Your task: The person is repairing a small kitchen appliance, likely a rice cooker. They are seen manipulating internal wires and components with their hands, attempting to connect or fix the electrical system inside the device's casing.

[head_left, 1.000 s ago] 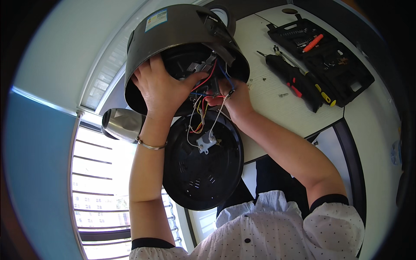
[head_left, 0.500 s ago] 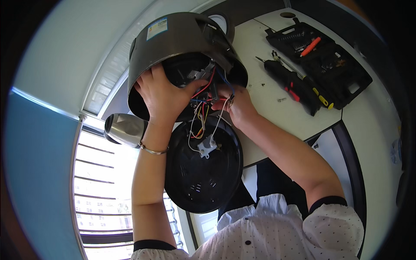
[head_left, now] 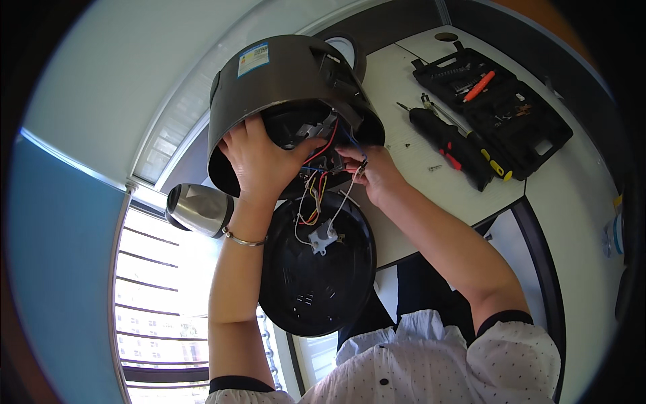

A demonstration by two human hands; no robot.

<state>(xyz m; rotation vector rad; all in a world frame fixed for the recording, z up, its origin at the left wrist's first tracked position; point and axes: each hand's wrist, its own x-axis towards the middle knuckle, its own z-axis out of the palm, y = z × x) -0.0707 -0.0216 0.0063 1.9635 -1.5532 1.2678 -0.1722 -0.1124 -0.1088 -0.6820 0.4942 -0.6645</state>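
Note:
A dark cylindrical appliance body [head_left: 282, 74] lies tipped on the white table, its open underside facing me. My left hand [head_left: 259, 158] grips the rim of that opening and steadies it. My right hand [head_left: 370, 172] pinches thin wires [head_left: 321, 183] that run out of the opening. Red, yellow and white wires lead down to a small white part [head_left: 323, 237] lying on the round black base plate [head_left: 316, 283], which rests detached below the body.
A shiny metal inner pot [head_left: 196, 209] lies on its side to the left. On the table to the right sit a black electric screwdriver [head_left: 447, 138], a screwdriver with a yellow-black handle [head_left: 488, 158], an open black tool case [head_left: 501, 111] and loose screws [head_left: 434, 167].
The appliance body has shifted slightly right and tilted more toward me. Both hands stay at its open underside, the right one still on the wires.

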